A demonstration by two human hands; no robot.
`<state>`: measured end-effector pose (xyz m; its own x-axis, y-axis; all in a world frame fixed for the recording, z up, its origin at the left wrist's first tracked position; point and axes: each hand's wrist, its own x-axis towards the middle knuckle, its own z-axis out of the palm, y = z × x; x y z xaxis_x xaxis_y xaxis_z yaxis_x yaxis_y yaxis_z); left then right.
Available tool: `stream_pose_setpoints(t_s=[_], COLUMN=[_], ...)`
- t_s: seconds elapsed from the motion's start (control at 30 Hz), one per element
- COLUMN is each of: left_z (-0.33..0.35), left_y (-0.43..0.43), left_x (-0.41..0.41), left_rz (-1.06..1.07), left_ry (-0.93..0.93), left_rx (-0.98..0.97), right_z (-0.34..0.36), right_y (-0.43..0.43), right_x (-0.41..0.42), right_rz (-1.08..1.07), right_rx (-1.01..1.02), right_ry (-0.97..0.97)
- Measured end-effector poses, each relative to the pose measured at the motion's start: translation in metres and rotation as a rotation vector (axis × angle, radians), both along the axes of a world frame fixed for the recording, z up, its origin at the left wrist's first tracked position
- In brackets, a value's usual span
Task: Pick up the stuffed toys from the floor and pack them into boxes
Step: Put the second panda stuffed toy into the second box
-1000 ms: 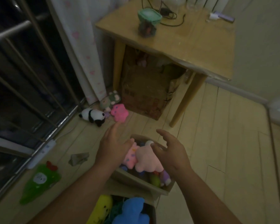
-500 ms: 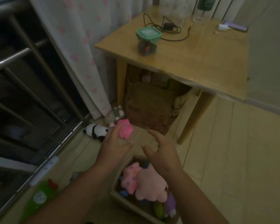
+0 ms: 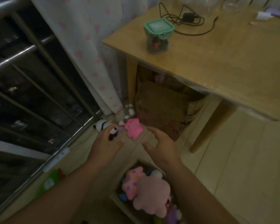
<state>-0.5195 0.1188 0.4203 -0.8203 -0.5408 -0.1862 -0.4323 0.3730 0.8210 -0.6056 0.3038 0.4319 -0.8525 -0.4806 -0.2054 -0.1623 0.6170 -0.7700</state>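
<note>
Pink plush toys (image 3: 152,196) are already filling the box (image 3: 120,206) under my arms. I am reaching my left hand (image 3: 106,146) and right hand (image 3: 163,147), each grip wide and empty, toward the panda (image 3: 102,125), pink toy (image 3: 133,127) and grey-green toy (image 3: 125,113) lying on the floor.

Floor, by the curtain: 3 toys in a tight cluster. Panda (image 3: 101,125), black/white, on its side, partly hidden. Bright pink toy (image 3: 133,128) just right of it. Grey-green toy (image 3: 125,113) w/ pink spots behind both. Green toy (image 3: 50,181) lies well apart, at left. Open box (image 3: 121,207) – lower edge of view – holds spotted pink toy (image 3: 132,181), pale pink toy (image 3: 152,198) on top, purple toy (image 3: 173,215) at lower right. 2nd box (image 3: 160,113) – brown cardboard, under the table.
</note>
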Motion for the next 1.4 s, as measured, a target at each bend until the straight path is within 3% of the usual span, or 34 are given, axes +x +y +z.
stream_pose_setpoints(t_s=[0.27,0.47,0.7,0.93,1.03,1.2,1.3,1.4], left_z=[-0.078,-0.218,-0.373,-0.483,-0.520,-0.570,-0.588,-0.594], left_y=[-0.114,-0.218,-0.322,-0.355,-0.363,-0.372,-0.372,-0.369], left_x=[-0.053,-0.096,-0.109,-0.127,-0.135,-0.143,-0.149,-0.159], left_rz=[0.071,0.052,-0.009,-0.058,-0.017,0.072,0.125,0.227], left_ry=[-0.033,-0.066,-0.213,-0.225,-0.272,-0.379,-0.321,-0.231], left_rx=[0.041,0.155,-0.009,-0.105,-0.089,-0.002,0.075,0.239], right_z=[-0.077,-0.210,-0.369,-0.488,-0.522,-0.576,-0.608,-0.602], right_y=[-0.110,-0.223,-0.309,-0.369,-0.383,-0.405,-0.417,-0.421], right_x=[-0.042,-0.073,-0.095,-0.119,-0.129,-0.144,-0.160,-0.156], right_rz=[-0.023,-0.056,0.052,0.150,0.211,0.238,0.122,0.273], right_rx=[-0.005,0.021,0.083,0.107,0.161,0.238,0.264,0.231], right_ry=[-0.035,-0.045,-0.066,-0.159,-0.109,-0.125,-0.009,-0.097])
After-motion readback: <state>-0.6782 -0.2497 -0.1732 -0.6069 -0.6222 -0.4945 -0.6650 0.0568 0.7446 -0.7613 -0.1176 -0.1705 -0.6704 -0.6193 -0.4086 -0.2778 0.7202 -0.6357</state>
